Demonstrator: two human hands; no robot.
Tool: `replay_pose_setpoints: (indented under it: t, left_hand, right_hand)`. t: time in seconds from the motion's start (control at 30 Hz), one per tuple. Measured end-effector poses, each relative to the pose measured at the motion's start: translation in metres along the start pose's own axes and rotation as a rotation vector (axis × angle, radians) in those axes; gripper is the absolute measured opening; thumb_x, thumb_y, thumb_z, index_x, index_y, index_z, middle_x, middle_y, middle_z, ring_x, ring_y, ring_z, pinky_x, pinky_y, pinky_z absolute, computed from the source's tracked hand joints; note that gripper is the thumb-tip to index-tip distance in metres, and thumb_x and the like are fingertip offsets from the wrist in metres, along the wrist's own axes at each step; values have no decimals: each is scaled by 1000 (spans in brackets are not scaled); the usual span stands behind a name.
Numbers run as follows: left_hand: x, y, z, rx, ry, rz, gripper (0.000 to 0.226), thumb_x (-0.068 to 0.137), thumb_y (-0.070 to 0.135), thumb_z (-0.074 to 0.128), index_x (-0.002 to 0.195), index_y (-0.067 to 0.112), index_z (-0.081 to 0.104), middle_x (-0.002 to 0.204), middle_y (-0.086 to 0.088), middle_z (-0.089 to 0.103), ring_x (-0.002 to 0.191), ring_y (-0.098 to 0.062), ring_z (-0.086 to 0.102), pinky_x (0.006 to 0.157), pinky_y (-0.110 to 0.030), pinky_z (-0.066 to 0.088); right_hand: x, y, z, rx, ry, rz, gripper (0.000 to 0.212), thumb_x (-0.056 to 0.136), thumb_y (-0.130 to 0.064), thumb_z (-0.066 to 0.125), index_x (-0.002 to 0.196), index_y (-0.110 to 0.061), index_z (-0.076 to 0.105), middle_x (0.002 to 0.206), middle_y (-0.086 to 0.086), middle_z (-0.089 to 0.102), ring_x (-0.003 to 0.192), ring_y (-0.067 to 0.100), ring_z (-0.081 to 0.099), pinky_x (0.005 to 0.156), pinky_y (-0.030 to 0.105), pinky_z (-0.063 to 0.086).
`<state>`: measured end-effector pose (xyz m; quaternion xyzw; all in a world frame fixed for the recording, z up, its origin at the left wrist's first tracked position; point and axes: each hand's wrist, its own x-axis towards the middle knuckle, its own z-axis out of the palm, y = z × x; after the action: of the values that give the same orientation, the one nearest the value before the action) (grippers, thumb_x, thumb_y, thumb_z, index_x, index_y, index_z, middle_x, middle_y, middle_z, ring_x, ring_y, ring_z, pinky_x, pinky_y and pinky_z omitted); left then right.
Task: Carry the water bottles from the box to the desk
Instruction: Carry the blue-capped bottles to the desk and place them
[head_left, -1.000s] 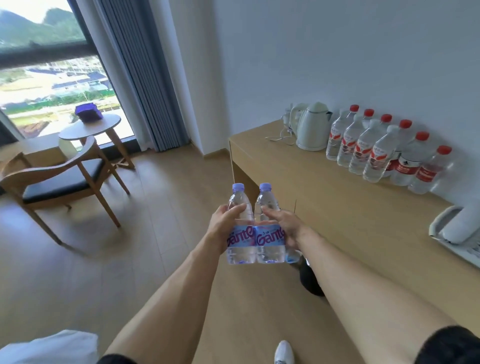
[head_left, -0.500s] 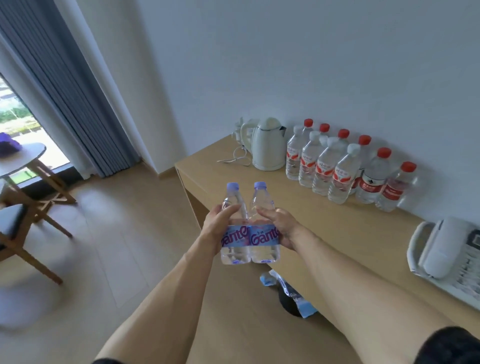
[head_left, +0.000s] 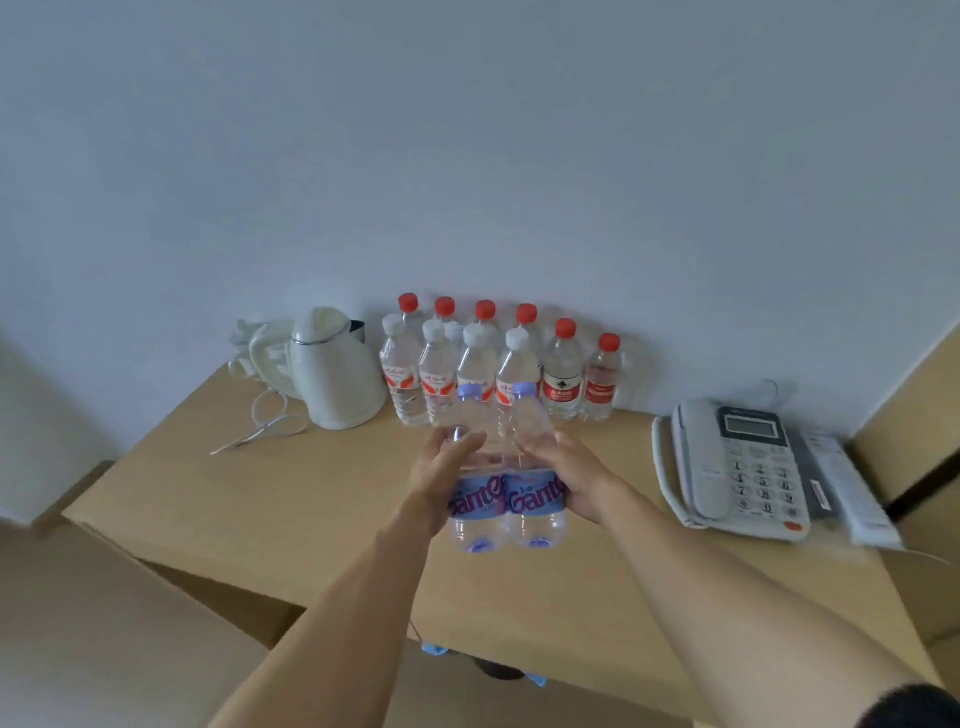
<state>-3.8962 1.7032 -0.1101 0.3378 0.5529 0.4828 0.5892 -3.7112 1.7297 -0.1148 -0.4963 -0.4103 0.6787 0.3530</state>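
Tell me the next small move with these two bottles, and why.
Probably lower both bottles onto the bare desk just in front of the standing bottle rows: the left hand and right hand hold them upright above it.

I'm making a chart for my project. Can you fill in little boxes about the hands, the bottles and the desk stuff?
left hand: grips the left purple-capped bottle
right hand: grips the right purple-capped bottle
held bottles: side by side, upright, above the desk
bottles against the wall: red-capped bottles behind, white-capped bottles in front
left of them: white kettle
right side: telephone
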Motion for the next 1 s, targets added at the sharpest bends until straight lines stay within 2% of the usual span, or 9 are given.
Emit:
replay_pose_setpoints:
  t: [0.1,0.2,0.3,0.33,0.4,0.5,0.67,0.8,1.0]
  left_hand:
    - [24,3,12,25,-131,28,49,73,24,82,112,7,59,114,-27,71,98,-38,74,93,-55,56]
    - [42,2,22,108,-258,59,55,70,26,86,117,12,59,109,-20,74,100,-37,73,91,-57,57]
    - [54,2,32,226,-298,119,56,63,36,89,108,17,62,103,-12,71,98,-34,71,66,-43,60]
    - [57,1,34,252,-299,141,54,63,35,89,107,18,63,104,-11,70,99,-33,71,66,-38,59]
    - [63,-1,41,296,-324,190,52,63,33,89,109,19,66,106,-9,72,102,-30,70,77,-41,60]
    - [70,0,47,404,-379,253,53,65,30,86,113,23,67,107,2,75,105,-19,70,90,-39,57]
    - [77,0,53,510,-388,318,55,73,13,88,120,24,62,111,8,74,102,-2,68,80,-16,52]
    - [82,-1,59,572,-363,358,59,71,8,89,117,30,60,111,11,72,102,1,67,88,-20,52]
    - [87,-8,62,600,-317,388,59,69,11,87,119,24,60,115,9,71,110,-8,66,96,-32,54]
  right_hand:
    - [3,-3,-19,28,82,-33,44,93,-18,70,133,-7,55,126,18,68,116,38,66,104,60,47]
    - [1,0,-35,34,145,-71,46,91,-10,70,134,-10,54,125,15,69,114,34,68,102,56,50]
    - [-5,5,-47,59,258,-111,52,85,-6,76,131,-11,53,124,15,69,112,33,69,99,53,53]
    - [-6,7,-50,63,286,-127,55,82,-4,78,131,-9,52,123,13,70,111,32,69,97,50,55]
    - [-9,9,-58,51,319,-152,59,78,-3,81,129,-8,51,115,7,74,105,25,72,88,39,57]
    - [-11,10,-70,7,341,-158,52,81,-1,79,123,-15,53,113,-1,74,106,18,71,91,36,53]
    - [-4,10,-88,-98,327,-174,61,78,3,81,126,-23,54,121,-1,72,114,17,67,99,35,51]
    - [4,6,-98,-153,323,-170,67,72,-4,88,117,-41,55,112,-19,73,105,1,69,89,25,52]
    - [16,6,-105,-193,320,-161,66,70,-9,90,115,-43,54,107,-23,73,101,-2,68,83,22,51]
